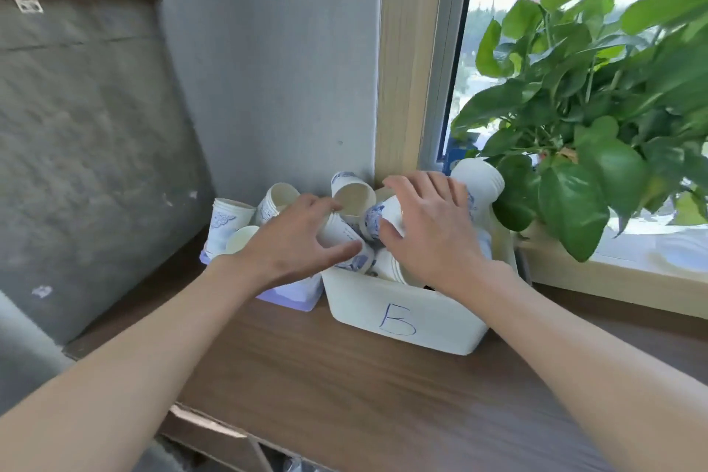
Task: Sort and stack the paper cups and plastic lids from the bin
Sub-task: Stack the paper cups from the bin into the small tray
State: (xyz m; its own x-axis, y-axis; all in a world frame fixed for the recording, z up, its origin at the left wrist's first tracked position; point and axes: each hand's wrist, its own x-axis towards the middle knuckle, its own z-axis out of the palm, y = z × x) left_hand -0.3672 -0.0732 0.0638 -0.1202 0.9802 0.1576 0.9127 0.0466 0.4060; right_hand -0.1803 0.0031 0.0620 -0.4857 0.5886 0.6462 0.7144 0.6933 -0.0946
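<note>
Head view: both hands reach into a heap of paper cups in a white bin (pixel 383 303) marked with a blue "B", which stands on the brown bench (pixel 344 395) against the wall.

The left hand (pixel 295 241) curls round a white cup (pixel 339 232) lying on its side, with fingers over the top and thumb beneath. The right hand (pixel 436 230) lies spread over a blue-patterned cup (pixel 377 216), its thumb hooked under the cup's side, so it holds it. The two held cups are just beside each other between the hands.

Beyond the left fingertips, an open cup (pixel 354 199) faces the camera. Just past the right hand, a tall white cup stack (pixel 479 184) leans.

Under the left wrist sits a lavender bin (pixel 295 295); more cups (pixel 228 218) stand to the left of that hand. A leafy plant (pixel 594 107) stands right of the right hand.
</note>
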